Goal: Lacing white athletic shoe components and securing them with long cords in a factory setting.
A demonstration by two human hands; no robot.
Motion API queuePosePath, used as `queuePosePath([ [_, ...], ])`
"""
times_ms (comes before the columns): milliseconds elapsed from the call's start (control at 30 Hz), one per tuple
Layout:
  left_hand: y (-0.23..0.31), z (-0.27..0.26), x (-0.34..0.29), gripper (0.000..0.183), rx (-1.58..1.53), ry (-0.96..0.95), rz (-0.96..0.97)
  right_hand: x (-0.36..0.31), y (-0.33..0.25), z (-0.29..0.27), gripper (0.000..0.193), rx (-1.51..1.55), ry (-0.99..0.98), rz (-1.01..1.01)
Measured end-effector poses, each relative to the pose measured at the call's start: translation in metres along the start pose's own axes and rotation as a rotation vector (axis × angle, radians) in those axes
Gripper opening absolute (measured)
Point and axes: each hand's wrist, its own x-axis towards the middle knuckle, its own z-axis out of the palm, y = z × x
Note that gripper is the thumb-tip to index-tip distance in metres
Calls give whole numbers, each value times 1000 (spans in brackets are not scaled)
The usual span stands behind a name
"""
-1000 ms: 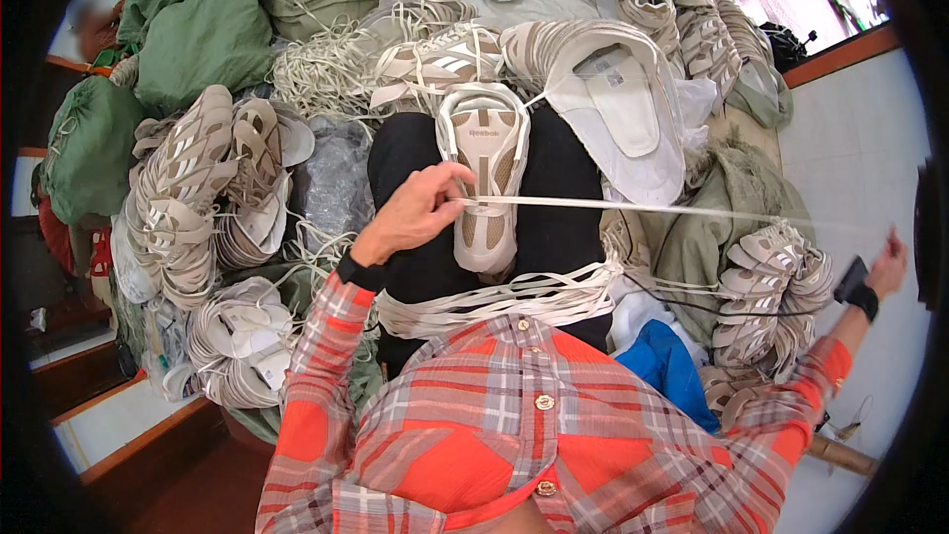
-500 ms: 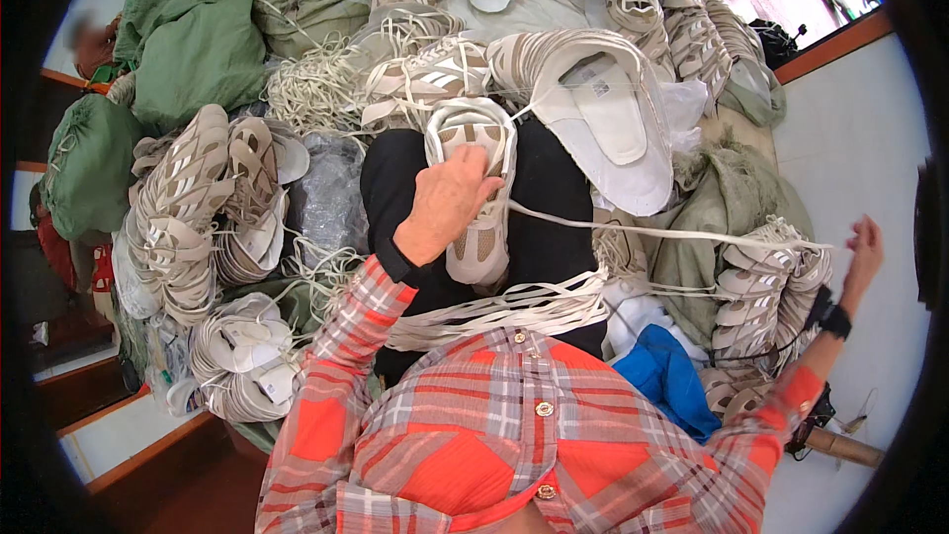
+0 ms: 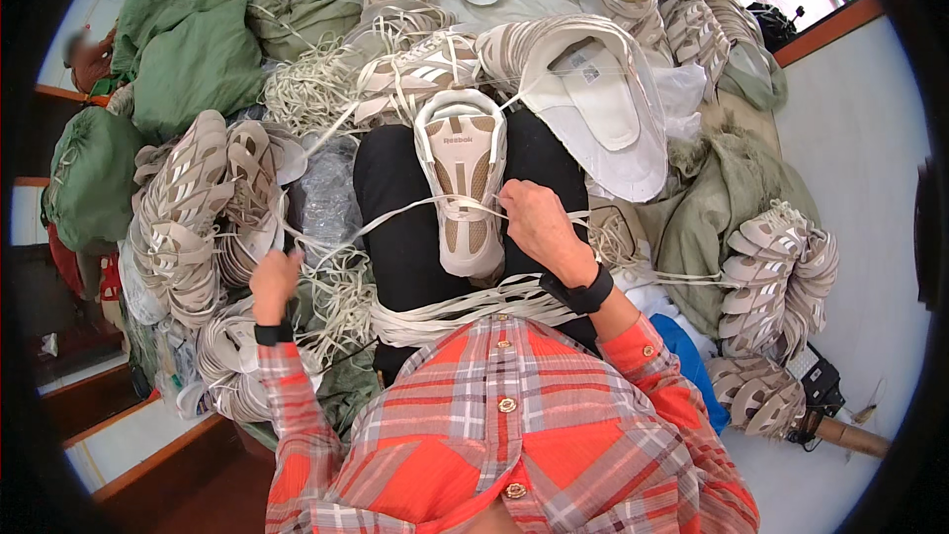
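The shoe sole (image 3: 461, 178) lies on the lap, long axis running away from the person. The right hand (image 3: 539, 227), beside the sole, pinches a white lace (image 3: 395, 221) crossing it. The left hand (image 3: 275, 279), left of the sole, grips the lace's other end. Green sacks (image 3: 193, 59) lie beyond, contents hidden.

- One beige shoe upper (image 3: 461, 178) lies sole-up on the lap.
- Two hands of the person: left hand (image 3: 275, 280), right hand (image 3: 539, 227).
- Two black wristbands, one on each wrist (image 3: 578, 294).
- Three green sacks (image 3: 193, 59) at the left.
- One large white insole-shaped piece (image 3: 593, 99).
- Stacked uppers and loose white laces (image 3: 326, 89): too many to count.
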Motion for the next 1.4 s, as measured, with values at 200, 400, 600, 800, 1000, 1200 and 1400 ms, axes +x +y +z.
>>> queuePosePath([
  [200, 168, -69, -43, 22, -1047, -298, 596, 0, -5, 0, 3, -95, -27, -78],
  [400, 230, -54, -15, 23, -992, -240, 857, 16, -18, -2, 11, -214, 25, -20],
  [600, 222, -43, -16, 24, -746, -312, 870, 7, 19, 25, 13, -31, 77, -156],
  [800, 228, -49, -6, 25, -482, -223, 1044, -17, -1, 16, 17, 198, 9, 223],
  [1000, 239, -52, 5, 16, -275, -29, 1356, -16, -7, 23, 16, 221, 44, 223],
  [1200, 256, -73, 3, 10, -58, 229, 1585, 5, 10, 28, 19, 154, 154, 14],
  [1400, 201, -136, 36, 11, -133, 414, 1045, 5, -15, -26, 6, -222, 265, -335],
])
